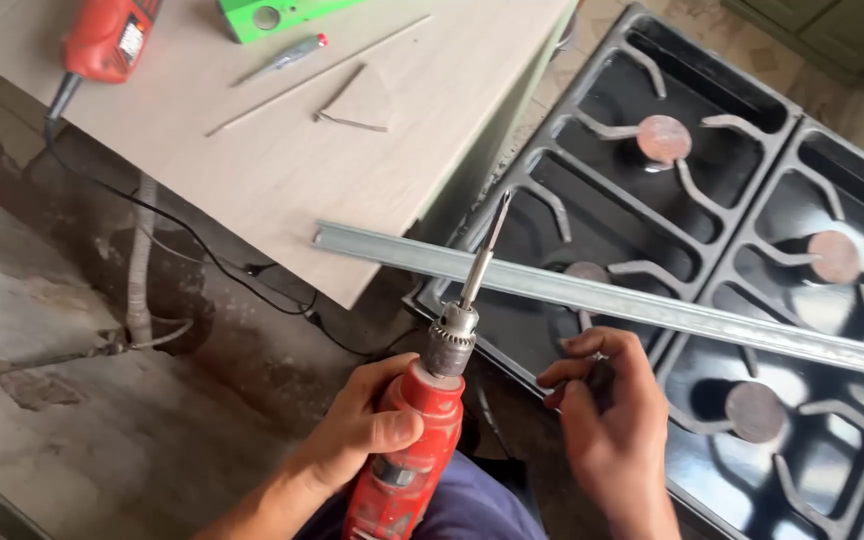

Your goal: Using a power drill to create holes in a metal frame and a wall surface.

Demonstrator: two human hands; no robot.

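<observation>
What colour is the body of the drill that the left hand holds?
Red. The drill in the left hand shows best in the head view.

We read this as a makeshift home workshop: rough concrete floor [72, 400] at left, wooden board [282, 170] with a second red drill [107, 38] upper left, black gas stove top [732, 260] at right.

A red electric drill [407, 455], bit tilted upward, crosses a long grey metal rail [592, 297] lying over the stove.
</observation>
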